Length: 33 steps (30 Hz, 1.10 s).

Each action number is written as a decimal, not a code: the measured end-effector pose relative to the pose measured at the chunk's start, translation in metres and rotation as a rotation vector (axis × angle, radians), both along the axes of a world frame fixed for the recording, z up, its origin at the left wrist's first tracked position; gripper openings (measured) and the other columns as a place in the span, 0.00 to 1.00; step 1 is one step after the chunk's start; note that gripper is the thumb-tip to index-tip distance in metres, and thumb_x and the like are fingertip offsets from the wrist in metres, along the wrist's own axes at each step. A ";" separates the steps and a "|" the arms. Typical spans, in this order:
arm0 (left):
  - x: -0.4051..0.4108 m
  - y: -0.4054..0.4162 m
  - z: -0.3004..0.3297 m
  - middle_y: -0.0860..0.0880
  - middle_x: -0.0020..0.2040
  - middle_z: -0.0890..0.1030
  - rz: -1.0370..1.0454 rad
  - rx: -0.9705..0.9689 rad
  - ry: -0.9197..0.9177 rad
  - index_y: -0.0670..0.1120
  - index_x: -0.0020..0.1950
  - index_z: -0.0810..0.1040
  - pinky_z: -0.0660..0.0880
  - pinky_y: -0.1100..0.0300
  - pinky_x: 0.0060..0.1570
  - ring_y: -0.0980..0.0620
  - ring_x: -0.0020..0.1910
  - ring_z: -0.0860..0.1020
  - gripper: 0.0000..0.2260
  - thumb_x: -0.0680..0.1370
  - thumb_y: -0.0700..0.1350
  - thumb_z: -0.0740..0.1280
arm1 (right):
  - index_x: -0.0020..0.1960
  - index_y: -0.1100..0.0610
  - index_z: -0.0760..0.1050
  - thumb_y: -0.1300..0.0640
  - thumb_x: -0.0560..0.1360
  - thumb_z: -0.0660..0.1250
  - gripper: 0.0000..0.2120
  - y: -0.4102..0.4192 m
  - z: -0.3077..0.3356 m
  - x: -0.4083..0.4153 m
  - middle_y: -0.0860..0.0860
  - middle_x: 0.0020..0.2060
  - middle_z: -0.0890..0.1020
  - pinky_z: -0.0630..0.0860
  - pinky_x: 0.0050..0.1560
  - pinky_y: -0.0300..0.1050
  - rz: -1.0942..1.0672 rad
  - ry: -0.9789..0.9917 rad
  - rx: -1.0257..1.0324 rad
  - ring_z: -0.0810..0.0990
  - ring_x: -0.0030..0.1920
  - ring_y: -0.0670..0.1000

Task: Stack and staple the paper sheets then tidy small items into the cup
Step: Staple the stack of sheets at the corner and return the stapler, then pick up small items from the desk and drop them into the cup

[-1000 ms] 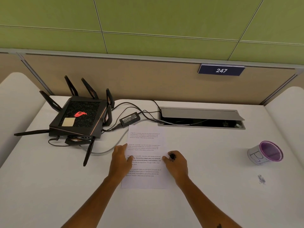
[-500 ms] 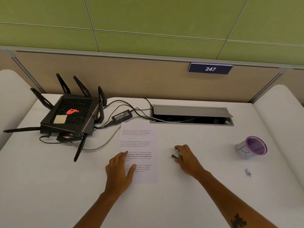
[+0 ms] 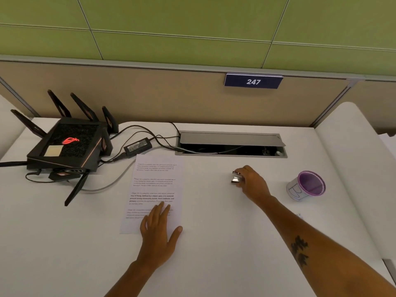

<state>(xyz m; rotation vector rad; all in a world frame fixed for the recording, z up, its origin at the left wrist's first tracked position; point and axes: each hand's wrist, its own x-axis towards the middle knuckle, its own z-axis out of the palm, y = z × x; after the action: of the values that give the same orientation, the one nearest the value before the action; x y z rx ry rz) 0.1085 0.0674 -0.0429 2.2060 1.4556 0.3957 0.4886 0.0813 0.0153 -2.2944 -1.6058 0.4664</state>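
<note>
Since half a second earlier, the right hand (image 3: 252,183) had carried the small stapler (image 3: 236,179) farther to the right, away from the paper sheets (image 3: 157,185) and toward the cup (image 3: 306,186), while the left hand (image 3: 158,230) had slid down to the lower edge of the sheets. The right hand was curled around the stapler, gripping its rear end so that the metal front stuck out to the left of the fingers, above or on the white desk (image 3: 214,243); contact with the surface could not be told. The left hand lay flat with fingers together and thumb spread, pressing the bottom of the printed sheets, which lay in one pile left of centre. The purple-rimmed cup lay tilted on its side near the desk's right edge, its mouth facing the camera. A black router (image 3: 68,146) with antennas stood at the far left, its power adapter (image 3: 138,145) just beyond the top of the sheets, beside the open cable tray (image 3: 231,144).
</note>
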 end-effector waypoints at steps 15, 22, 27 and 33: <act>0.053 -0.018 -0.003 0.50 0.85 0.54 -0.008 0.002 0.058 0.51 0.84 0.58 0.48 0.40 0.81 0.49 0.84 0.52 0.35 0.81 0.66 0.55 | 0.67 0.61 0.77 0.66 0.75 0.71 0.20 0.027 -0.010 0.062 0.56 0.58 0.80 0.73 0.60 0.45 0.183 0.003 0.003 0.75 0.60 0.57; 0.067 -0.019 0.001 0.50 0.86 0.53 -0.012 0.006 0.067 0.51 0.84 0.56 0.47 0.40 0.81 0.50 0.84 0.50 0.35 0.81 0.66 0.54 | 0.69 0.61 0.76 0.67 0.76 0.70 0.22 0.027 -0.017 0.067 0.56 0.60 0.78 0.74 0.62 0.47 0.192 0.025 0.000 0.74 0.62 0.57; 0.076 -0.022 0.006 0.50 0.86 0.53 -0.020 0.015 0.068 0.51 0.84 0.57 0.45 0.41 0.81 0.50 0.85 0.49 0.35 0.81 0.66 0.54 | 0.75 0.58 0.69 0.56 0.74 0.75 0.32 0.015 -0.017 0.064 0.55 0.68 0.75 0.71 0.68 0.51 0.125 -0.002 -0.011 0.72 0.68 0.58; 0.087 -0.032 0.008 0.49 0.86 0.51 -0.061 0.004 0.091 0.50 0.85 0.55 0.45 0.41 0.82 0.49 0.85 0.48 0.37 0.81 0.70 0.49 | 0.79 0.57 0.60 0.44 0.75 0.69 0.38 -0.041 -0.028 0.036 0.55 0.78 0.62 0.54 0.79 0.63 0.155 -0.180 0.132 0.58 0.79 0.59</act>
<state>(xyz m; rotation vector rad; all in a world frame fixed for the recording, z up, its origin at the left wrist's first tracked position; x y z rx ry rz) 0.1952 0.0353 -0.0346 2.2926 1.4308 0.2821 0.5244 0.0399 -0.0132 -2.1767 -1.8498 0.1854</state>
